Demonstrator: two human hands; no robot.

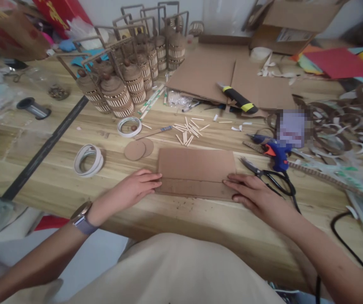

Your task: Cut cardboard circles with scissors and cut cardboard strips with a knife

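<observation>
A rectangular piece of brown cardboard (197, 164) lies flat on the wooden table in front of me. Across its near part runs a dark line, marking off a narrower band (194, 188); I cannot tell whether this is a fold or a separate strip. My left hand (140, 184) touches the left edge with its fingers stretched out. On the right edge, my right hand (247, 190) rests with extended fingers, at the line's end. Small dark crumbs are scattered just below the cardboard. Black-handled scissors (276, 179) lie beside my right hand.
Short wooden sticks (189, 131), two cardboard discs (137, 149) and tape rolls (88, 160) lie beyond. Several lantern-like bamboo pieces (118, 95) stand back left. A yellow-black utility knife (240, 100) rests on cardboard sheets. Right are a blue glue gun (278, 155) and curled scraps (342, 114).
</observation>
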